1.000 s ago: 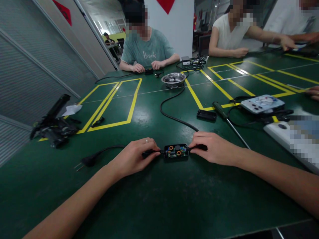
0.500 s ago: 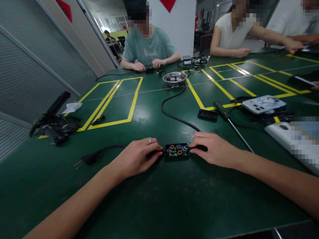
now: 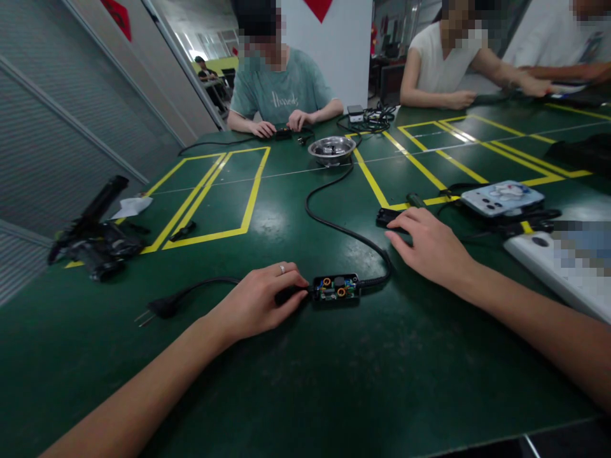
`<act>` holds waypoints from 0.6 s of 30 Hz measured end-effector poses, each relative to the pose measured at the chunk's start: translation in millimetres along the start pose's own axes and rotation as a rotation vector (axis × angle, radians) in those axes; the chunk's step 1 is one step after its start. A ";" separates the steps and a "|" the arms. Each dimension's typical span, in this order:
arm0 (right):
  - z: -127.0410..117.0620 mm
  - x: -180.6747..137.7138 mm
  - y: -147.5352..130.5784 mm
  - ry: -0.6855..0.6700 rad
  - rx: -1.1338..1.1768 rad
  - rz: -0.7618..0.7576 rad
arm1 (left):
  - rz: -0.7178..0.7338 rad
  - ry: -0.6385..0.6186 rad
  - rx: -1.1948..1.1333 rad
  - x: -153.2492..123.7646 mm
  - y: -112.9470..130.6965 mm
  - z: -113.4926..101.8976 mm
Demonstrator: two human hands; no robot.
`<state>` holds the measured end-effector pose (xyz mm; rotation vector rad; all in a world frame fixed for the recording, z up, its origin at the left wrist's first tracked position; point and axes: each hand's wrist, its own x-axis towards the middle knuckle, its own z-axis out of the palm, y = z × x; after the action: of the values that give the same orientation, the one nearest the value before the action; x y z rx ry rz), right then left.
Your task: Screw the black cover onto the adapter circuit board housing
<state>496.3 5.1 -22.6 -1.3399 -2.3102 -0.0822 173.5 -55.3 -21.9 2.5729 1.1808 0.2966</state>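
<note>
Circuit case (image 3: 335,289), open-topped, board exposed, on worktop (image 3: 305,388) just below frame centre. Left hand (image 3: 262,299): fingers clamped on plug cord (image 3: 205,282) at case's left end. Right hand (image 3: 429,247), right of centre: thumb and fingers apart, fingertips over black cover (image 3: 384,217); contact unclear. Cable (image 3: 334,222) curves from case's right end toward metal bowl (image 3: 321,157), upper centre.

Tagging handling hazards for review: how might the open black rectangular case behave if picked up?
The open black rectangular case should stay stiff, judging by its straight, box-like walls. Its exposed circuit board is probably fragile, having no cover. The long curving black cable looks floppy and would likely tug on it.
</note>
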 end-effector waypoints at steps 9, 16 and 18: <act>16.6 8.4 34.6 -0.142 -0.212 -0.078 | 0.002 -0.008 0.021 1.1 1.4 -1.2; 12.0 6.3 30.5 -0.148 -0.205 -0.026 | -0.013 -0.023 0.012 1.2 2.5 -1.9; 12.4 6.0 29.6 -0.142 -0.200 -0.004 | -0.013 -0.025 0.013 0.7 2.7 -2.1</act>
<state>514.0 28.8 -36.4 -1.4820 -2.4772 -0.2317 175.2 -56.1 -18.9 2.5712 1.1939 0.2541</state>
